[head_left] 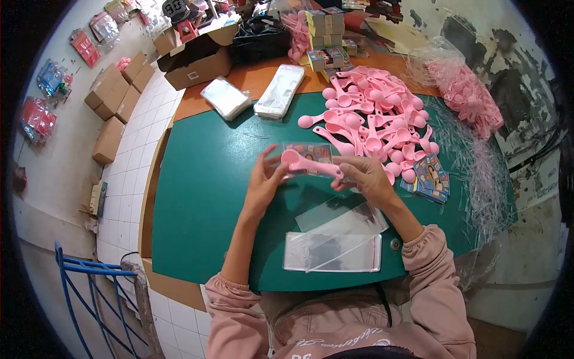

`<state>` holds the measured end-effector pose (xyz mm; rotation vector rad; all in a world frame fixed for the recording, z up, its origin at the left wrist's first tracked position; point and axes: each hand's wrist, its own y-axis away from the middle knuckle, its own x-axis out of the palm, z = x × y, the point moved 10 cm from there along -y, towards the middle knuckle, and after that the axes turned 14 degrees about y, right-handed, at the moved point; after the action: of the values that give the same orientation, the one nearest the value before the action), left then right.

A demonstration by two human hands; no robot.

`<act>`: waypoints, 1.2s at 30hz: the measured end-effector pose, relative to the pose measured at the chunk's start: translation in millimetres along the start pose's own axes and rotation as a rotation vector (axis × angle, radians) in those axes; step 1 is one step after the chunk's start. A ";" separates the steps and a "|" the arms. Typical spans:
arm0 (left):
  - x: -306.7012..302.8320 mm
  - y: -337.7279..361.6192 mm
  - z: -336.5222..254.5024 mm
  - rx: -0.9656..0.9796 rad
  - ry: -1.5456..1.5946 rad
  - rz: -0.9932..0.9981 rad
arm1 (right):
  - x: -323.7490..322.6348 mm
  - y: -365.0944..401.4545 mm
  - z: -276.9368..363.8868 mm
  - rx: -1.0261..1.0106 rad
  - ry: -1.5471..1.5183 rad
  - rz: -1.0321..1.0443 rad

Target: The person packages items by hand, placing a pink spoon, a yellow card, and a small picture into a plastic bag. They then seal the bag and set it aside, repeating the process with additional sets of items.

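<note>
Between my two hands, over the middle of the green table, is a pink measuring spoon [310, 164] with a printed card [318, 152] behind it, both in a clear plastic sleeve. My left hand [267, 176] pinches the sleeve at the spoon's bowl end. At the handle end, my right hand [363, 175] grips the other side with thumb and fingers. Below the hands, clear plastic bags [332, 251] lie loosely overlapped near the table's front edge. A heap of pink measuring spoons [376, 113] is beyond my right hand, with a stack of printed cards [431, 176] beside it.
Two stacks of clear bags [279, 90] lie at the back of the green table [197, 191]. Behind them are an open cardboard box [197, 63] and bundled cards [326, 36]. A bag of pink spoons [469, 99] and crumpled plastic [478, 185] line the right side.
</note>
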<state>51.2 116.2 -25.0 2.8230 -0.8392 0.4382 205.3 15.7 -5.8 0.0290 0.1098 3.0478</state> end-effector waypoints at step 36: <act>42.5 46.4 27.6 -0.213 -0.017 0.187 | 81.6 37.0 39.6 -0.655 1.163 0.164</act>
<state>65.8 49.6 -33.9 2.5686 -1.0891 0.3278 121.6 -10.8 37.7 -1.7644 -0.8169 2.6099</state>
